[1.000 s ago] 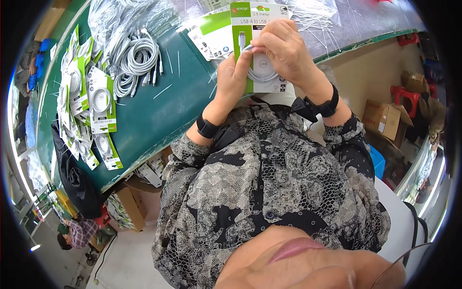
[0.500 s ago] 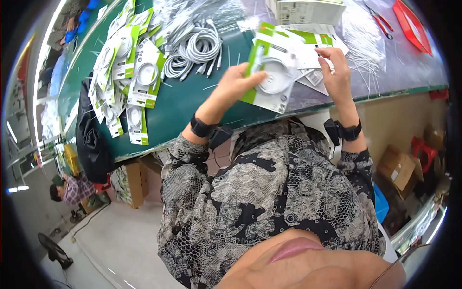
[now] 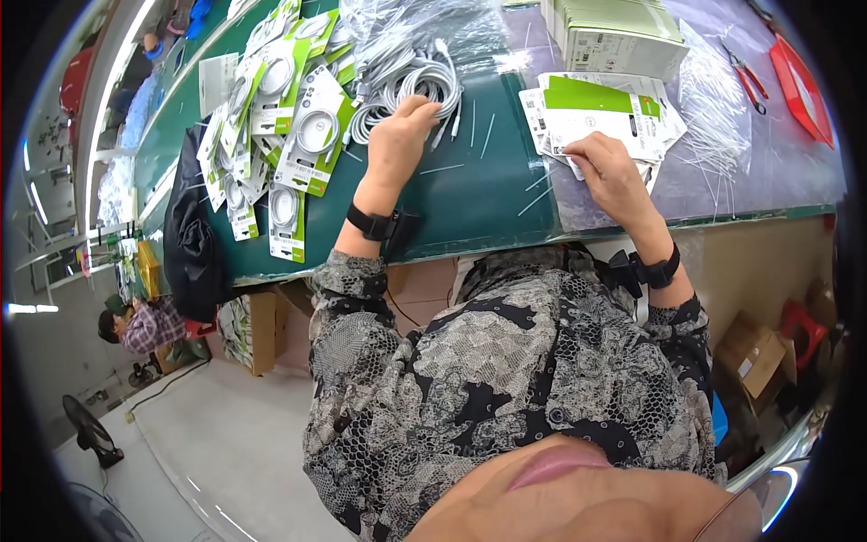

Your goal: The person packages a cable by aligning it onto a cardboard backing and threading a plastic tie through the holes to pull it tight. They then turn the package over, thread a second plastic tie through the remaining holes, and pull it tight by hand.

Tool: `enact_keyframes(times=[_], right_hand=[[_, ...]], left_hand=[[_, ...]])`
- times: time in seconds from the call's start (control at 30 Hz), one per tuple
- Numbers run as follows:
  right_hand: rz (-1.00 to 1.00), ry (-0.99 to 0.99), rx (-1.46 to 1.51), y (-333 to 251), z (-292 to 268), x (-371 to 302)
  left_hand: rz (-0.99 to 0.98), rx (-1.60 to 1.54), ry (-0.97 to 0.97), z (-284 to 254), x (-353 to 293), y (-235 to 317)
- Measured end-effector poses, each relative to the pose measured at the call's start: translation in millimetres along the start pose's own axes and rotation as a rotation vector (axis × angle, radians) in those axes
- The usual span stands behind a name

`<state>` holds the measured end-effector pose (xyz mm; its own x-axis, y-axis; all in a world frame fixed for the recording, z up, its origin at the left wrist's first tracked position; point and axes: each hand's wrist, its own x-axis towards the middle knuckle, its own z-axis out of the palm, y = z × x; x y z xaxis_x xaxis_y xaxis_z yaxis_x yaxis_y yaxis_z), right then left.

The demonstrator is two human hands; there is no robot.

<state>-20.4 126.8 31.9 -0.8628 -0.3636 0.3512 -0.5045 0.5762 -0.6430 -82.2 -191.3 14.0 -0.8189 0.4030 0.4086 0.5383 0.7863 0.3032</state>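
Observation:
My left hand (image 3: pixel 396 149) is closed on a coiled white cable (image 3: pixel 435 83) at the near side of a bunch of such coils. The coils lie beside a clear plastic bag, and the fingers partly hide them. My right hand (image 3: pixel 616 176) has its thumb and fingertips pinched together at the near left edge of a white and green packaging card (image 3: pixel 591 104). This card lies on top of several others, fanned out on the table. To the left is a heap of green and white cards (image 3: pixel 312 135), each carrying a coiled white cable.
A stack of cards (image 3: pixel 623 45) stands behind the right hand. Right of it lie thin white ties (image 3: pixel 709 117), red-handled pliers (image 3: pixel 748 77) and a red tray (image 3: pixel 799 90). Loose ties (image 3: pixel 488 135) are scattered on the green tabletop (image 3: pixel 452 203). A black garment (image 3: pixel 191 244) hangs at the left edge.
The carded cable that my left hand held is out of it, and that hand has moved to the loose coils. My right hand has come down onto the cards, its fingers closing.

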Motion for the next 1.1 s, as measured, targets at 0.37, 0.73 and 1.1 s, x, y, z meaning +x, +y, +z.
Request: enact_keyframes(times=[0.37,0.73,1.1], right_hand=[[0.442,0.079,0.557,-13,8,17],[0.429,-0.062,1.125,-5,29,71],[0.310,0.162,1.388,-29,11,67]], left_hand=[[0.296,-0.190,0.056,-6,7,71],[0.388,0.063,0.117,-28,37,78],[-0.317,-1.256,-0.187,-1,-1,125]])
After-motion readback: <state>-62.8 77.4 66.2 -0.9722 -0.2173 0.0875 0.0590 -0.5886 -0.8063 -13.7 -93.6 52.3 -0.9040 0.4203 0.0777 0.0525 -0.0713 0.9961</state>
